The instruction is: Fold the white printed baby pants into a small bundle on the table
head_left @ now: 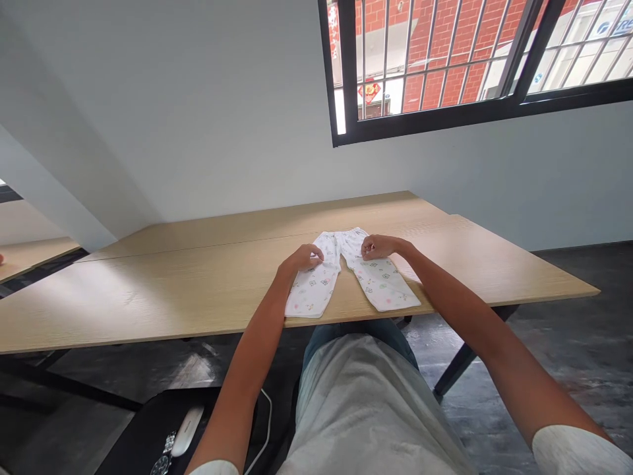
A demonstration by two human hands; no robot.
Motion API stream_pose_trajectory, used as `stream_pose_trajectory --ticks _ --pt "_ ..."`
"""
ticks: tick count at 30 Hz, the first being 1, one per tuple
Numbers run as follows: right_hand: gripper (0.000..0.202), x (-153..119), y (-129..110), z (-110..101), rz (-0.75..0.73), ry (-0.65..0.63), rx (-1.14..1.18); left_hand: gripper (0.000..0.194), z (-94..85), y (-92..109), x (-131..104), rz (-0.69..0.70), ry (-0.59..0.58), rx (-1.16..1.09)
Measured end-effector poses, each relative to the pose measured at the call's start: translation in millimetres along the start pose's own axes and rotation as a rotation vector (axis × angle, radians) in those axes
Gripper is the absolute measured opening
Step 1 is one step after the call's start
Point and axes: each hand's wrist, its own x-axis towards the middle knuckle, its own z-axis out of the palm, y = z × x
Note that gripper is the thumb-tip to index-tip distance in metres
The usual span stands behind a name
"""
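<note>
A small pair of white pants (pixel 388 284) with a scattered print lies spread on the wooden table (pixel 198 277). Its waistband points away from me and its two legs come toward the front edge, with a gap between them. My left hand (pixel 307 256) is at the upper part of the left leg, fingers curled and pinching at the cloth. On the upper part of the other leg, my right hand (pixel 378 246) has its fingers bent down and pressed together on the fabric. The fingertips of my right hand are partly hidden.
Below the table's front edge on the left, a black chair seat (pixel 143 422) bears a wristwatch (pixel 163 455) and a white oblong device (pixel 186 430). A white cable (pixel 267 422) hangs nearby. A barred window (pixel 445 59) is in the wall behind the table.
</note>
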Motion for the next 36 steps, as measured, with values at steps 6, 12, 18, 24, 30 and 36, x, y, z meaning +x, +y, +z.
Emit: stream_pose_trajectory --ticks 6,12,18,24,30,36 --pt "0.021 -1 0 -2 -0.017 -0.022 0.007 0.024 -0.2 -4 -1 -0.020 0.042 -0.010" --pt "0.021 0 3 -3 -0.029 -0.001 0.031 0.023 1.8 -9 1 -0.010 0.082 -0.011" --pt "0.020 -2 2 -7 -0.051 0.051 0.031 0.022 -1.0 -5 0 0.015 0.108 -0.028" --pt "0.019 -6 -4 -10 -0.063 0.076 0.086 0.020 -4.6 4 -2 0.007 0.152 -0.076" --pt "0.021 -9 -8 -13 -0.116 0.163 0.136 0.018 -4.0 5 0 0.052 0.223 -0.101" --pt "0.016 -9 -10 -8 -0.085 0.091 0.105 0.019 -2.8 8 -1 0.038 0.149 -0.073"
